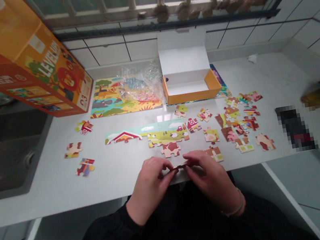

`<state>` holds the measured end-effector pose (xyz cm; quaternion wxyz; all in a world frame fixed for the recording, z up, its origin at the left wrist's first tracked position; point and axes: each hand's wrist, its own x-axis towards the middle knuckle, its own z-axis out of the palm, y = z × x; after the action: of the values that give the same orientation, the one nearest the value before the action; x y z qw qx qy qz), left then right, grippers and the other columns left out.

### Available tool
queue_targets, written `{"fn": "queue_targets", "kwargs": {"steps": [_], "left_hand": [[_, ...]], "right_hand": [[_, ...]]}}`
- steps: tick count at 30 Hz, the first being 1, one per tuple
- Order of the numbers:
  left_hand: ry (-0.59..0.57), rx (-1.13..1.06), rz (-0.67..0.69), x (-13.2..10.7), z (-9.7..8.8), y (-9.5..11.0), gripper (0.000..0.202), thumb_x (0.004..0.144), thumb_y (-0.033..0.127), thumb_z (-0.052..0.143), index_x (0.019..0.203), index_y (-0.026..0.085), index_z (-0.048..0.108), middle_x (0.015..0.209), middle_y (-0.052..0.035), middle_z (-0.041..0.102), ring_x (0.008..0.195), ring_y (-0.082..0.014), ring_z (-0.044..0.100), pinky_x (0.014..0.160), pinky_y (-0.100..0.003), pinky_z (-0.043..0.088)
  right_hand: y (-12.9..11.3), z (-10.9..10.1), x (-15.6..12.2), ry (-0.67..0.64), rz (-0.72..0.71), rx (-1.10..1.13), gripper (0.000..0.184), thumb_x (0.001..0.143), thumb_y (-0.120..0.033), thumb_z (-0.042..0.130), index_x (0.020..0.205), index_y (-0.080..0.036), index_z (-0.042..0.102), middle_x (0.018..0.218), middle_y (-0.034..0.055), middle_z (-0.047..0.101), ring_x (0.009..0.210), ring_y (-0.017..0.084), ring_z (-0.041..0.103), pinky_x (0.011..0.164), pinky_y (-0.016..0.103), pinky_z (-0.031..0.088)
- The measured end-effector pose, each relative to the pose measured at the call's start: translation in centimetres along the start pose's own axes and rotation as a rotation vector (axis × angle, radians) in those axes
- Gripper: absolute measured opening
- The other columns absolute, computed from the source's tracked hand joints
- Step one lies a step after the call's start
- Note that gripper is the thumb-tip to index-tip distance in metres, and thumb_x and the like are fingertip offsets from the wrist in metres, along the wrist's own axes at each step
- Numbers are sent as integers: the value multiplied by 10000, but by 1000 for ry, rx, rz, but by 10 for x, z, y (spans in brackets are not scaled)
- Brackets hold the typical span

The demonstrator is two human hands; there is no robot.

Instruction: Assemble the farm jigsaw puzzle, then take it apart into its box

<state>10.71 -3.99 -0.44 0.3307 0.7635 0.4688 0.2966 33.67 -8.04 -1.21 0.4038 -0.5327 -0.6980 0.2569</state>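
Note:
My left hand (149, 187) and my right hand (211, 177) meet near the counter's front edge, and their fingertips pinch a small jigsaw piece (180, 167) between them. Most of that piece is hidden by my fingers. Just beyond my hands lies a partly joined farm jigsaw (146, 135) showing a red barn roof and a sheep. A cow-patterned piece (170, 149) sits nearest my left fingers, and a brown and white piece (214, 154) lies close to my right hand. Several loose pieces (238, 123) are scattered to the right, with a few more (80, 158) to the left.
A steel sink (7, 158) is set in the counter at left, under a tilted orange puzzle box (48, 73). At the back are a safari puzzle picture (113, 97), bubble wrap (141, 84) and an open orange-and-white box (188, 86). A pixelated dark object (295, 128) lies at right.

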Motion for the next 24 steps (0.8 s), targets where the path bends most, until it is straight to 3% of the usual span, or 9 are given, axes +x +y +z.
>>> {"fn": "queue_targets", "kwargs": {"steps": [4,7,10,14,17,21,24], "left_hand": [[10,-387,-273,7,13,14,219,993,439,793,979,241,701,919,2,802,825,-188,766,735,-309,591],[-11,-425,-296,13,17,20,239,1010,471,767,974,241,713,932,-4,814,855,-196,781,767,-323,610],[81,-180,-148,18,12,19,168,1042,408,732,1004,245,748,968,-18,804,891,-201,757,803,-346,597],[193,112,157,19,4,7,50,1054,254,696,1084,228,727,1093,-57,802,1065,-240,734,991,-434,584],[140,245,266,18,4,-1,140,1051,220,688,1189,226,710,1276,-86,795,1218,-270,718,1080,-485,564],[-14,342,334,20,7,-1,393,1056,239,671,1447,219,644,1578,-121,664,1474,-302,603,1241,-540,484],[-93,420,330,22,9,2,462,1067,305,661,1515,204,620,1637,-139,611,1502,-331,582,1272,-590,452]], "right_hand": [[-4,-5,4,8,225,135,278,1048,-300,711,1322,-277,670,1146,56,798,998,218,796,909,381,654],[-3,-13,13,11,358,296,292,1053,-414,720,1298,-265,665,1099,57,815,956,221,807,865,375,653],[4,-22,26,45,427,331,345,1052,-495,711,1287,-246,668,1002,46,805,869,209,789,811,357,630],[16,-32,41,46,457,267,398,1047,-544,693,1295,-232,690,964,49,797,843,214,778,791,355,609],[20,-34,45,38,464,206,413,1041,-562,687,1291,-234,701,963,55,805,841,227,779,776,364,603],[18,-30,44,63,519,132,432,986,-604,739,1197,-227,726,958,73,825,806,250,798,744,377,613],[15,-26,42,95,581,115,455,933,-645,786,1103,-227,733,963,93,839,807,276,822,725,387,634]]}}
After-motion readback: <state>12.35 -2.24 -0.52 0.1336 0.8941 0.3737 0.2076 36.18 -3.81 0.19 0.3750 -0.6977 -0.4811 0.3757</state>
